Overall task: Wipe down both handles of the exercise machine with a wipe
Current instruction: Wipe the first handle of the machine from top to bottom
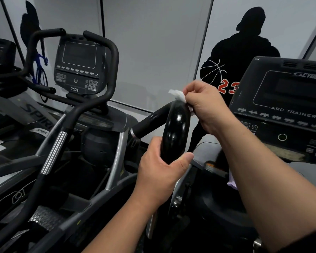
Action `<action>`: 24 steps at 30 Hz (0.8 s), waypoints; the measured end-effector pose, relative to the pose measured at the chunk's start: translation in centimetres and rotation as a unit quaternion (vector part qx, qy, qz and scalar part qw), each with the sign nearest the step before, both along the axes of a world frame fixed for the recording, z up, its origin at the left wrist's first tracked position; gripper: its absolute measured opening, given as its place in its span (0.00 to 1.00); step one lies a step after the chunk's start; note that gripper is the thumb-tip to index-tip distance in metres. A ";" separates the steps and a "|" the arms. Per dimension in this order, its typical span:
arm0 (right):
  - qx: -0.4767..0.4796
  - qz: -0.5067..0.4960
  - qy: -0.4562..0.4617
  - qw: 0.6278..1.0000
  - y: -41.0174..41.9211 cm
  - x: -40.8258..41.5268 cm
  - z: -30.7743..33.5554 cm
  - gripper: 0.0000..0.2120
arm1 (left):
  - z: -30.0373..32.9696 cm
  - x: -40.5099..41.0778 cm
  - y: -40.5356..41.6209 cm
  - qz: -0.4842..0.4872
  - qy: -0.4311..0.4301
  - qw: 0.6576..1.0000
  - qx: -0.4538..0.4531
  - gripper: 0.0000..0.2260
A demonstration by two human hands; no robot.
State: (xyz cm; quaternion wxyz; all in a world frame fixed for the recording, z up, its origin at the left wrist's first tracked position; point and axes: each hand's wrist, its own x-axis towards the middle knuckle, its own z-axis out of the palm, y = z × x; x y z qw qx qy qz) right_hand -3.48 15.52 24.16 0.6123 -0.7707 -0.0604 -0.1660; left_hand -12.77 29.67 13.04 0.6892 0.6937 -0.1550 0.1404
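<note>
A glossy black curved handle (175, 125) of the exercise machine rises in the middle of the view. My left hand (161, 170) grips its lower part, fingers and thumb wrapped round it. My right hand (206, 106) pinches a crumpled white wipe (178, 95) against the top bend of the handle. A side branch of the same handle (150, 121) points away to the left. The machine's other handle is out of view.
The Arc Trainer console (285, 106) stands close on the right. A second machine with a 750A console (78, 64) and grey arms (53, 148) fills the left. A white wall with black silhouette decals (244, 52) is behind. Something pale purple (232, 181) shows below my right forearm.
</note>
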 end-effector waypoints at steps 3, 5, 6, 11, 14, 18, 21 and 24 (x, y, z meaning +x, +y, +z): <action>-0.070 -0.003 0.030 0.997 0.4 0.4 0.8 0.12 | 0.0 -0.1 0.0 -0.005 0.005 1.000 0.001 0.18; -0.118 0.000 0.016 0.993 1.1 0.2 1.7 0.13 | 0.1 -0.1 0.1 -0.006 0.007 1.000 0.001 0.18; -0.130 0.007 0.012 0.991 1.4 0.1 2.1 0.14 | 0.0 0.0 0.1 -0.004 0.009 1.000 0.000 0.18; -0.174 0.005 0.043 0.984 1.8 0.3 2.6 0.12 | 0.2 -0.1 0.2 -0.006 0.016 1.000 0.013 0.16; -0.244 0.031 0.044 0.968 2.9 -0.3 3.3 0.13 | 0.2 0.0 0.3 -0.018 0.027 0.999 0.015 0.17; -0.287 -0.007 0.037 0.957 3.1 0.0 3.7 0.13 | 0.2 -0.1 0.5 -0.023 0.029 0.999 0.015 0.17; -0.375 -0.003 0.033 0.926 3.6 -0.2 4.2 0.12 | 0.3 -0.3 0.5 -0.015 0.025 0.999 0.025 0.17; -0.417 -0.029 0.044 0.907 3.1 0.4 4.9 0.11 | 0.2 -0.4 0.5 -0.009 0.032 0.999 0.036 0.17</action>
